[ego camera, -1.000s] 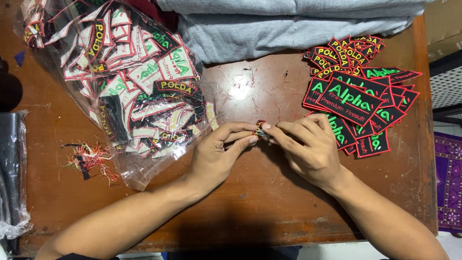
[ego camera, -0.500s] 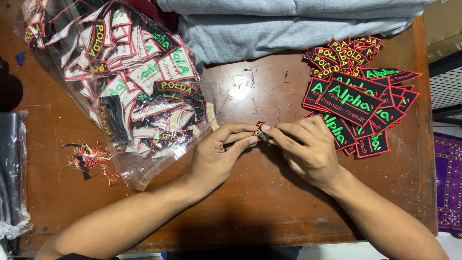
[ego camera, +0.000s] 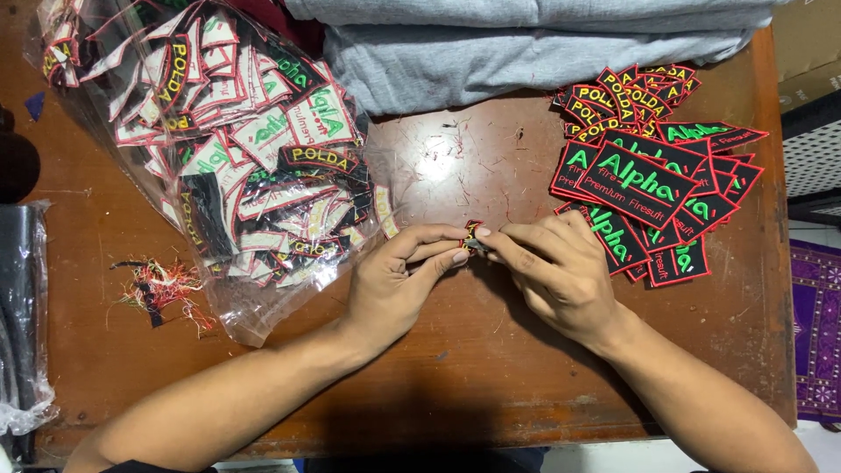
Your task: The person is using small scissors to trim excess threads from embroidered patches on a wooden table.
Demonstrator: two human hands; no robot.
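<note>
My left hand [ego camera: 405,282] and my right hand [ego camera: 554,271] meet over the middle of a brown wooden table [ego camera: 473,385]. Together they pinch a small black embroidered patch [ego camera: 473,236] with a red edge; most of it is hidden by my fingertips. A clear plastic bag of patches [ego camera: 236,166] lies just left of my left hand. A loose pile of black patches with red borders and green or yellow lettering [ego camera: 653,188] lies right of my right hand, which partly covers its near edge.
Folded grey cloth [ego camera: 526,44] lies along the far edge. A clump of red and yellow thread scraps [ego camera: 158,289] sits at the left. A dark plastic-wrapped bundle [ego camera: 22,315] is at the left edge. Thread bits dot the table middle.
</note>
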